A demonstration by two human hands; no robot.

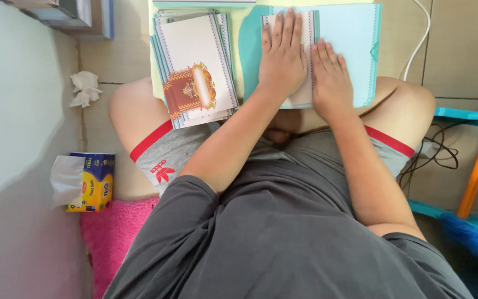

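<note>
The light blue card (338, 50) lies flat on a pale yellow board (239, 33) that rests across the person's bare knees. It is an opened, folded sheet with a thin patterned border, and a white insert (305, 94) lies inside it near the fold. Both hands press on this card. The left hand (282, 52) lies palm down on the left part of the card, fingers straight and close together, pointing away from the body. The right hand (330, 77) lies palm down just beside it, touching it along the side, a little nearer to the body. Neither hand closes around anything; the fingers are stretched flat on the paper.

To the left of the blue card, on the same board, sits a stack of cards (195, 69). The top one is white with a red and gold ornament at its lower corner, and blue edges of the other cards show under it.

Further left of the blue card, on the tiled floor, lies a crumpled tissue (84, 88). Nearer to the body stands a yellow and blue tissue box (91, 182), touching a pink mat (112, 238). A white cable (419, 41) runs on the floor to the right of the card.
</note>
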